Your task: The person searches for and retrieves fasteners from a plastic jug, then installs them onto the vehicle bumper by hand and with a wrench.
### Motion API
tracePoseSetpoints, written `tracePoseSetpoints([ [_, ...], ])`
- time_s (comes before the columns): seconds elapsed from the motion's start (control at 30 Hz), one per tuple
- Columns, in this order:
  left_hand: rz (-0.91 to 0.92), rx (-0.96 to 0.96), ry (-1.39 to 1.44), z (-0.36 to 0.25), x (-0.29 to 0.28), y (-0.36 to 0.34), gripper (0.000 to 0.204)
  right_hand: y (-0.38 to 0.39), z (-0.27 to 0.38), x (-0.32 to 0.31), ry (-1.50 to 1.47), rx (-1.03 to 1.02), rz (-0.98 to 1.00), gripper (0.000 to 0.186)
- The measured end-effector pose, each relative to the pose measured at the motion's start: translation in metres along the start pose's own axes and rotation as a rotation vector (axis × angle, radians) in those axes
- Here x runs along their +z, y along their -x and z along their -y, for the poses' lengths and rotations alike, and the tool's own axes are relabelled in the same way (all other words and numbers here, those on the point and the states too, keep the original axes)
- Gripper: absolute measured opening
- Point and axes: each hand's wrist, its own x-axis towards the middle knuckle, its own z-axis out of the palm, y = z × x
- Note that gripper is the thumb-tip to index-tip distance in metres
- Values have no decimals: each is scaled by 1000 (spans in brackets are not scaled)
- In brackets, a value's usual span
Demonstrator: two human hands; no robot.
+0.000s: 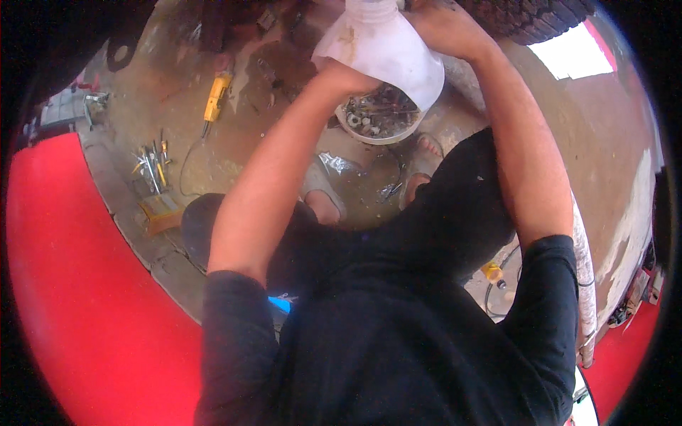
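Observation:
A cut-open white plastic jug [398, 53] is at the top centre, neck upward. Beneath its cut edge, nuts, bolts and other small metal parts [373, 117] lie in a round white-rimmed base [373, 137]; whether it is joined to the jug I cannot tell. My left hand [344, 77] reaches in under the cut edge, its fingers hidden. My right hand [444, 30] grips the jug from the upper right, fingertips out of sight behind it.
A tyre [540, 18] hangs above right. A yellow power tool [217, 98] with a cord and scattered hand tools [153, 165] lie left. A red surface [92, 284] curves along the left. A pale hose [582, 284] runs along my right. My sandalled feet [323, 202] are below the jug.

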Motion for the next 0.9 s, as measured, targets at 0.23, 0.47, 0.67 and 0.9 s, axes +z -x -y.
tracePoseSetpoints([
  [0.23, -265, 71, -687, 19, 24, -4, 51, -4, -3, 8, -31, -19, -29, 18],
  [0.47, -297, 51, -708, 38, 30, -8, 55, -1, -2, 10, 134, -15, -108, 11],
  [0.67, -329, 130, -665, 45, 30, -9, 55, -5, -6, 16, 153, 96, -80, 39],
  [0.9, -276, 193, -650, 1, 15, 0, 43, -10, -23, 0, 142, -15, -84, 41],
])
